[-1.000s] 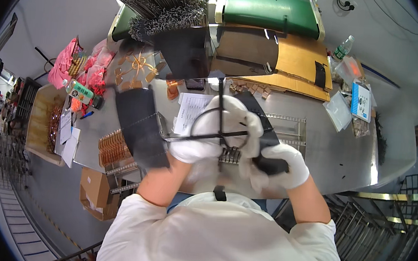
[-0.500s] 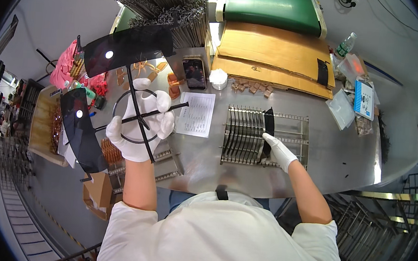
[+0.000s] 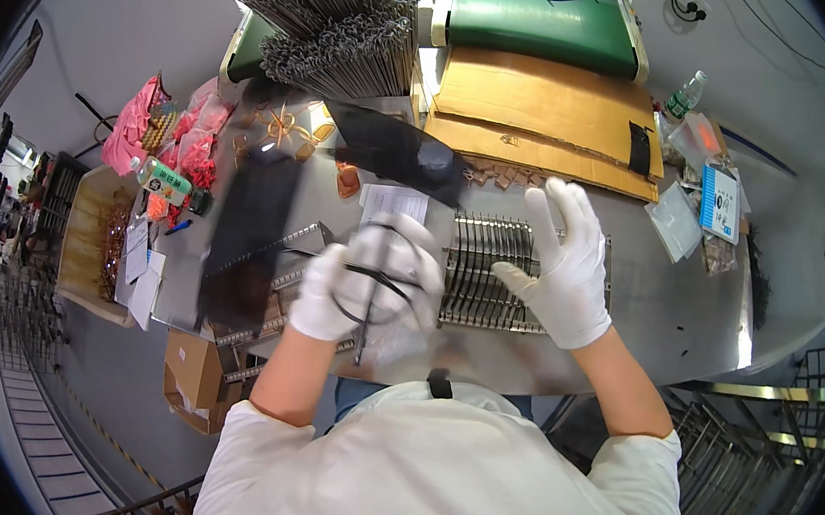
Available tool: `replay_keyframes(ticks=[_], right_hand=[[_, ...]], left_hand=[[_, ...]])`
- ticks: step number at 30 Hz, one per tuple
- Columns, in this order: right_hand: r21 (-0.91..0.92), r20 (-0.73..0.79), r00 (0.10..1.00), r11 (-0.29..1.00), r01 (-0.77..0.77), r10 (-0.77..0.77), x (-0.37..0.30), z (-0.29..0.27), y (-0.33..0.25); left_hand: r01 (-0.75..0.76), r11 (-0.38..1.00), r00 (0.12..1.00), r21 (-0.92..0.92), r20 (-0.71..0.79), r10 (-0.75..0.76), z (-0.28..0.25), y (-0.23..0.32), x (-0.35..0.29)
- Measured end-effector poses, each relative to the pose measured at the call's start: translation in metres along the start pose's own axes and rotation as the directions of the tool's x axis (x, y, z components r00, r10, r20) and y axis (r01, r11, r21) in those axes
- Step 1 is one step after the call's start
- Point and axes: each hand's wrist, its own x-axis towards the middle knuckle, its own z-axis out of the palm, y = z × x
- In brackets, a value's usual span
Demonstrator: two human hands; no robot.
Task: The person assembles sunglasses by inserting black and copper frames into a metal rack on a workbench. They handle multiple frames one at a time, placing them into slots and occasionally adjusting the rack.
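My left hand point(image 3: 325, 299), in a white glove, is closed around a black wire frame point(image 3: 366, 332) with a ring and crossed rods. Motion smears this hand and the frame. Dark curved panels hang from the frame: one long panel point(image 3: 408, 153) reaches toward the cardboard, another panel point(image 3: 251, 232) hangs at the left. My right hand point(image 3: 570, 268), also gloved, is raised over the right part of a slotted metal rack point(image 3: 485, 274), fingers spread and holding nothing. Dark thin pieces stand in a row in the rack's left part; my right hand hides some of its right part.
Bundled metal wires point(image 3: 334, 41) stand at the back left, beside flat cardboard point(image 3: 536, 111) and a green conveyor belt point(image 3: 539, 22). A paper sheet point(image 3: 396, 202) lies behind my left hand. Plastic bottles point(image 3: 684, 95), bags and a blue-white packet point(image 3: 720, 200) sit at the right.
My left hand has moved right and closer to me, swinging the frame and its panels along. My right hand has lifted from the black piece in the rack, and its fingers have spread.
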Motion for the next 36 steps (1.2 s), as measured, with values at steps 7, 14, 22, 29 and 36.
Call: replay_keyframes(ticks=[7,14,22,29,36], right_hand=[[0.529,0.848,0.526,0.069,-0.846,-0.058,-0.015,-0.009,-0.026],[0.527,0.779,0.403,-0.153,-0.836,0.479,-0.082,0.038,0.067],[0.187,0.934,0.076,-0.297,-0.936,0.349,-0.096,0.088,0.072],[0.186,0.931,0.104,-0.211,-0.960,0.349,-0.091,0.079,0.071],[0.150,0.930,0.087,-0.156,-0.976,0.357,-0.093,0.081,0.059]], left_hand=[[0.324,0.946,0.938,0.016,0.125,-0.323,-0.009,-0.018,-0.018],[0.112,0.993,0.947,0.034,0.299,-0.117,-0.032,0.020,-0.023],[0.145,0.989,0.974,0.002,0.175,-0.143,-0.030,0.013,-0.021],[0.213,0.967,0.968,0.141,0.106,-0.228,-0.036,0.016,-0.025],[0.227,0.966,0.965,0.122,0.104,-0.240,-0.035,0.018,-0.026]])
